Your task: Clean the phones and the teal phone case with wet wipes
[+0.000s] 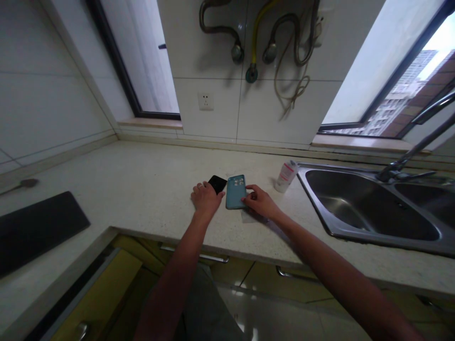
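In the head view, a black phone (217, 183) lies on the pale countertop, partly covered by my left hand (207, 197). The fingers of that hand curl over its near left side and grip it. Just right of the phone is a teal phone case (234, 195) with camera cutouts near its far end. My right hand (261, 201) pinches the case by its right edge between thumb and fingers. A thin translucent sheet (249, 217) shows beneath the case and my right wrist.
A white tube with pink markings (286, 176) stands right of my right hand. Beyond it is a steel sink (325, 227) with a tall faucet (394, 170). A dark flat panel (42, 227) lies at left. Pipes and hoses (252, 71) hang on the tiled wall.
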